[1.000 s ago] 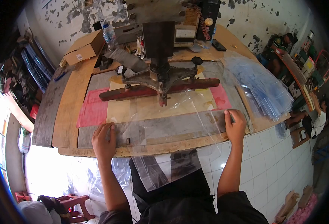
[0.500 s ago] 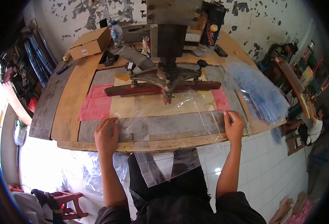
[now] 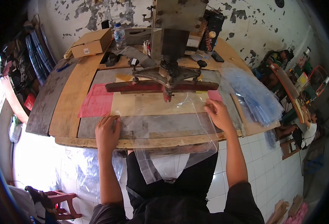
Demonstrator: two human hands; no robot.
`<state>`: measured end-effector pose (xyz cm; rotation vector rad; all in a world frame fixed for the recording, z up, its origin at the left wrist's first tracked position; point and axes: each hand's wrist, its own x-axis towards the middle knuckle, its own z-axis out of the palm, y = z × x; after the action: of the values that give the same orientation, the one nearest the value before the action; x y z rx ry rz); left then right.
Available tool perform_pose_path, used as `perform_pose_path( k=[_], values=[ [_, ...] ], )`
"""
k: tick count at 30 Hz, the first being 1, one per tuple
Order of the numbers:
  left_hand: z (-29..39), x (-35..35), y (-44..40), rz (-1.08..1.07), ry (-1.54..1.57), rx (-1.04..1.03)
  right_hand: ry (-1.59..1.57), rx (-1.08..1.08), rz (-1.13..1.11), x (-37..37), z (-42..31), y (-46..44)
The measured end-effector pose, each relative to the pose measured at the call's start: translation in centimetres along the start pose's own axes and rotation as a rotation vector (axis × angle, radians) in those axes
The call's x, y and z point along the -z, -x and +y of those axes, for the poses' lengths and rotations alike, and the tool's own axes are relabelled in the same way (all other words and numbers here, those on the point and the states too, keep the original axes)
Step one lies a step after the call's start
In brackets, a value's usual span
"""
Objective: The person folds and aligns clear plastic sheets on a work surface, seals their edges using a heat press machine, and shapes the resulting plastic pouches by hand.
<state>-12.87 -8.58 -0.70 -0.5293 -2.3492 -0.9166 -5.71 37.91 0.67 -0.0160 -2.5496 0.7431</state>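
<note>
A clear plastic sheet [image 3: 160, 128] lies under the press's red bar and hangs over the table's front edge above my lap. My right hand [image 3: 219, 115] is at the sheet's right edge, thumb and fingertips closed together there; the exact contact is hard to see. My left hand [image 3: 107, 131] rests near the front edge, left of the sheet, with its fingers bent on the surface and the thumb apart. Nothing shows in it. Above the sheet stands the press head with a long red bar [image 3: 134, 87]. Beneath lies a yellowish mat [image 3: 125, 104] with a pink sheet [image 3: 95, 101] on its left.
Stacked clear plastic sheets [image 3: 256, 95] lie at the right. A cardboard box [image 3: 91, 44], a water bottle [image 3: 119, 35] and a phone [image 3: 217, 56] stand or lie at the back. A red stool [image 3: 61, 203] is at lower left. Other people sit at far right.
My right hand has moved left and slightly away from me, from the table to the sheet's right edge. The sheet's hanging end has shifted and folded differently. My left hand has barely moved.
</note>
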Motion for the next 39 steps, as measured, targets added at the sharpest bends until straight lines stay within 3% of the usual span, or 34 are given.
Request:
perform_pose_path(
  k=[4, 6, 10, 12, 16, 18, 24, 29, 31, 33, 36, 39],
  values=[
    [0.3, 0.2, 0.0, 0.016, 0.005, 0.016, -0.02, -0.074, -0.114, -0.7, -0.2, -2.5],
    [0.3, 0.2, 0.1, 0.021, 0.005, 0.021, -0.062, -0.248, -0.1, -2.0, 0.7, -3.6],
    [0.1, 0.1, 0.1, 0.004, 0.048, 0.054, -0.082, -0.246, -0.14, -2.8, 1.6, -4.1],
    [0.2, 0.2, 0.1, -0.002, 0.058, 0.053, -0.298, -0.232, -0.063, -2.5, 1.6, -3.5],
    [0.4, 0.4, 0.0, 0.0, 0.01, 0.016, -0.425, -0.206, 0.04, -0.2, -2.2, -0.6],
    [0.4, 0.3, 0.0, -0.014, 0.016, 0.015, -0.672, -0.133, 0.115, 0.4, -2.5, 1.4],
    [1.7, 0.1, -0.3, -0.117, 0.056, 0.016, -0.889, -0.024, 0.192, 0.0, -2.8, 6.4],
    [3.1, -0.6, 0.9, -0.36, 0.422, 0.122, -0.968, 0.028, 0.263, -1.7, -3.7, 7.3],
    [3.5, -1.4, 1.1, -0.362, 0.591, 0.053, -0.973, -0.051, 0.293, -2.9, -3.5, 7.5],
    [4.1, -1.5, 1.6, -0.394, 0.677, 0.371, -0.978, -0.076, 0.242, -2.5, -4.1, 7.2],
    [4.4, -1.4, 1.2, -0.347, 0.676, 0.462, -1.031, -0.055, 0.146, -1.3, -5.6, 6.3],
    [3.9, -1.2, 1.3, -0.326, 0.649, 0.429, -0.861, 0.054, -0.031, -1.5, -4.0, 6.3]
  ],
)
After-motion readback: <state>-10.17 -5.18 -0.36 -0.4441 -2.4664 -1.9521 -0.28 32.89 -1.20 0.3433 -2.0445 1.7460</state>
